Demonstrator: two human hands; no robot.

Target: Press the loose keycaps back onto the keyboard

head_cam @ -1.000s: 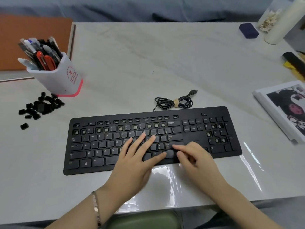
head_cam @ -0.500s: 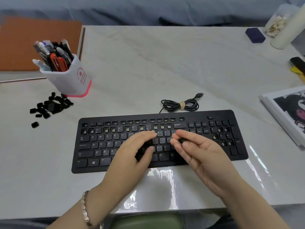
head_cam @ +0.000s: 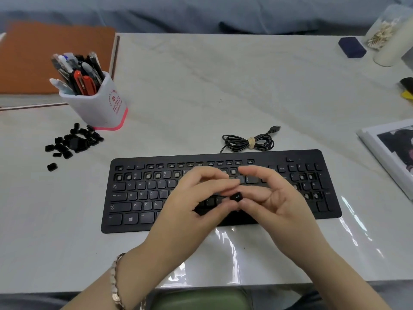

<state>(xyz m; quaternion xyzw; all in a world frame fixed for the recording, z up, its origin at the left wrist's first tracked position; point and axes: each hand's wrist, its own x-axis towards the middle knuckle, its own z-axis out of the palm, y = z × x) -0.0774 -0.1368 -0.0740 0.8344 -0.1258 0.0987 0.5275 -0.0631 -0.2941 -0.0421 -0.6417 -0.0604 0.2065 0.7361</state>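
One keycap [head_cam: 236, 196], legend blurred, pinched in grip of both left hand [head_cam: 190, 211] and right hand [head_cam: 279, 209] above keyboard [head_cam: 134, 198] (QWERT, Caps Lock legible); loose keycaps [head_cam: 73, 142] heaped beside red-printed pen cup [head_cam: 98, 108], tabletop [head_cam: 201, 86] left.

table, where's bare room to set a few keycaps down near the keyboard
Widest bare patch: behind the keyboard, between pen cup and navy box, beyond the coiled cable. Also bare: left of the keyboard, in front of the keycap pile. Crowded: by the pile and cup, the right edge by the booklet, and mid-keyboard, where left hand and right hand pinch a keycap.
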